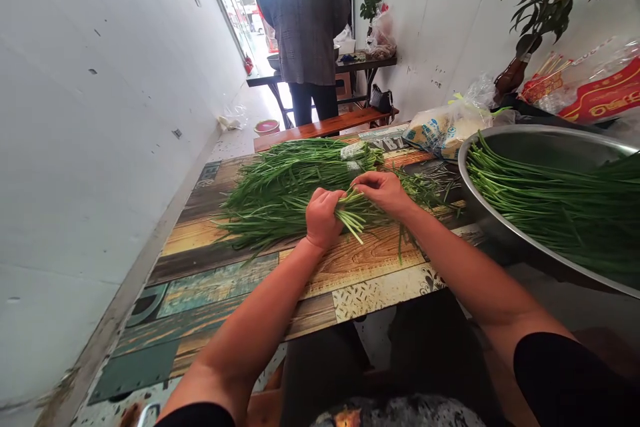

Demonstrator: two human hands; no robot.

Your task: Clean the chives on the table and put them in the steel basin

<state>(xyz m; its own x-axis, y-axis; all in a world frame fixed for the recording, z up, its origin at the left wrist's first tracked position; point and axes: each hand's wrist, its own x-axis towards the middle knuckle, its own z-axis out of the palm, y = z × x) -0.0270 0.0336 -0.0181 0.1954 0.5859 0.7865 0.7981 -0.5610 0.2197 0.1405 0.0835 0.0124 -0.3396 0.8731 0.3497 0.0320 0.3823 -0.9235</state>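
A heap of long green chives [280, 187] lies across the patterned table [220, 287]. My left hand [323, 217] is closed round a small bunch of chive stalks [353, 213] near their pale cut ends. My right hand [383, 190] pinches the same bunch from the right, fingers bent on the stalks. Both hands meet over the middle of the table, just in front of the heap.
A large steel basin [500, 227] holding more chives [560, 200] stands at the right. Plastic bags [445, 127] and a potted plant [540, 7] lie behind it. A person [303, 20] stands at a far table [350, 67]. A white wall runs along the left.
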